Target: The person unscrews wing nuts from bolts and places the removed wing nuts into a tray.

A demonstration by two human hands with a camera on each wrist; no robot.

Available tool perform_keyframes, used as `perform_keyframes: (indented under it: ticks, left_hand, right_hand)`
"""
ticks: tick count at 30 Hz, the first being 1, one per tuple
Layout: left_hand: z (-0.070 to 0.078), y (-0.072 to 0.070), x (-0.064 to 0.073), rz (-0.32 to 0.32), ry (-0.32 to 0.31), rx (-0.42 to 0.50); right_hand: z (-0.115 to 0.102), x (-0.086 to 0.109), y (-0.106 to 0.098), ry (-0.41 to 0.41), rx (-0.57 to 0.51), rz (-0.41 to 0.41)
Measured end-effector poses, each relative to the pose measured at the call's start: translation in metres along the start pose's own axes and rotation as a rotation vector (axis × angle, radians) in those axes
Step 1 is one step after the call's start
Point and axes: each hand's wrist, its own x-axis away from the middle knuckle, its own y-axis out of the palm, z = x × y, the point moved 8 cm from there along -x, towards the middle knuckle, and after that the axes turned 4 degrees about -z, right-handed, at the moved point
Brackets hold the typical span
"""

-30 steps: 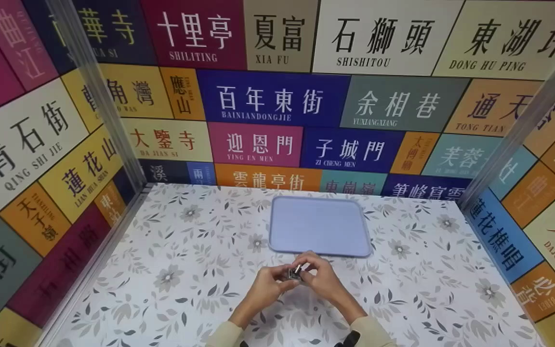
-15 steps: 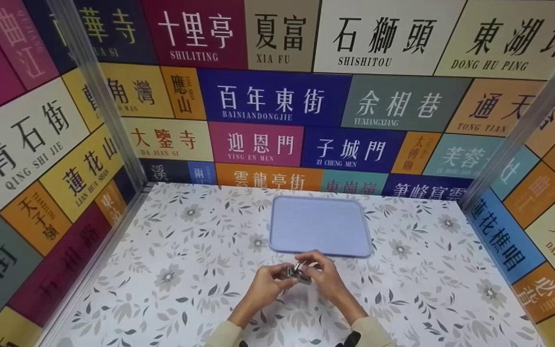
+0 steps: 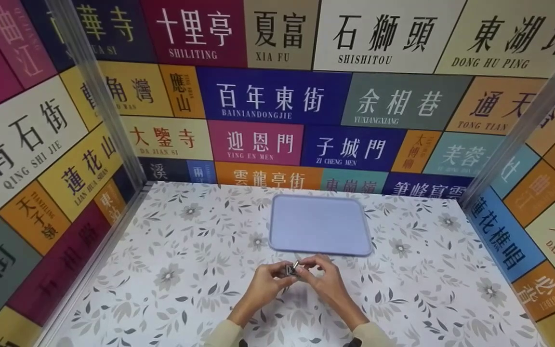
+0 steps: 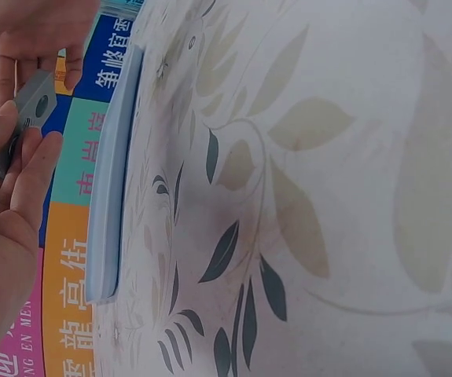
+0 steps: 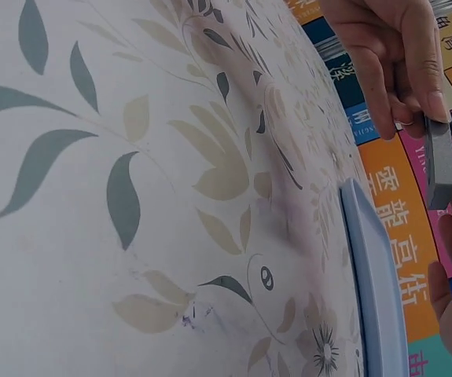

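Held between both hands, the grey metal part (image 5: pixel 439 169) looks mid-handling: the left hand (image 3: pixel 265 284) pinches it, the right hand's (image 3: pixel 324 280) curled fingers grip its other side; release isn't yet done, the tray (image 3: pixel 320 224) lies beyond both hands, and what else remains I cannot tell

A lavender tray (image 3: pixel 320 224) lies on the tabletop (image 3: pixel 210 241).

Pale beige sleeves (image 3: pixel 373 334), unpatterned, small black pieces (image 3: pixel 354 343) at their inner edges
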Motion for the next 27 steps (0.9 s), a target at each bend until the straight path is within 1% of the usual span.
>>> perform_keyframes:
  ticks: [4, 7, 13, 17, 20, 23, 27]
  left_hand:
    - [0.002, 0.001, 0.0, -0.001, 0.014, -0.009]
    - [0.002, 0.002, -0.001, -0.003, 0.029, -0.011]
    - [0.004, 0.002, 0.0, 0.0, 0.055, -0.031]
    - [0.006, 0.001, 0.001, 0.003, 0.064, -0.045]
    - [0.006, 0.001, 0.001, 0.002, 0.05, -0.043]
    - [0.004, 0.001, 0.001, 0.0, 0.019, -0.034]
    - [0.002, 0.004, 0.002, -0.007, -0.017, -0.012]
  right_hand:
    - [-0.021, 0.003, -0.003, -0.048, -0.009, -0.012]
    - [-0.029, 0.004, -0.004, -0.062, -0.007, -0.023]
    - [-0.029, 0.004, -0.002, -0.039, 0.001, -0.03]
    - [-0.03, 0.003, -0.001, -0.032, 0.007, -0.052]
    - [-0.032, 0.003, 0.0, -0.051, 0.011, -0.076]
    - [-0.034, 0.003, 0.002, -0.066, 0.019, -0.102]
    - [-0.034, 0.004, 0.003, -0.053, 0.018, -0.135]
